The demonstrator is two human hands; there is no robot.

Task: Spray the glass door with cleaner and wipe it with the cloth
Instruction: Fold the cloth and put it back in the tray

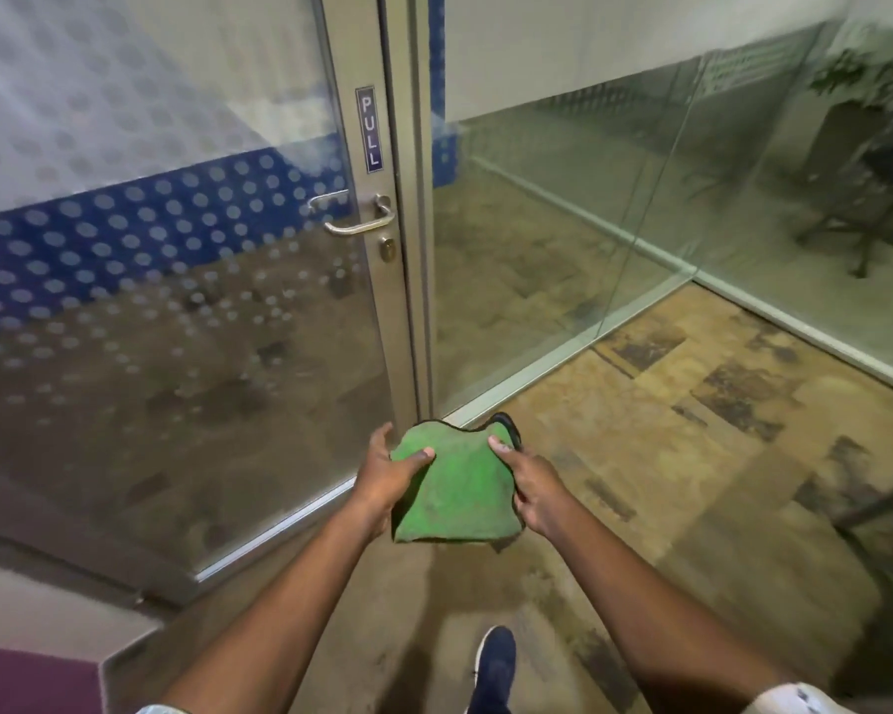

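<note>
fingers: left thumb (424, 454) pressed on top of the green cloth (455, 492), rest of that hand curled under its left edge; right thumb (498, 445) on the top right corner, other fingers tucked behind
left hand (387, 476): closed on the cloth's left side, pretty much pinching it
right hand (534, 489): closed on the right side, with something dark and looped poking up behind the cloth, can't tell what
cloth: stretched between both hands, held in the air in front of the door's bottom corner, lower edge hanging free, not touching glass
glass door (176, 327): off to the left, dotted blue and frosted band across it, metal frame edge just beyond the cloth
handle (354, 219): well above the hands, PULL sign (369, 128) over it
floor (666, 414): patchy carpet, open to the right of the hands
shoe (493, 667): dark blue, below the cloth, near the bottom edge
</note>
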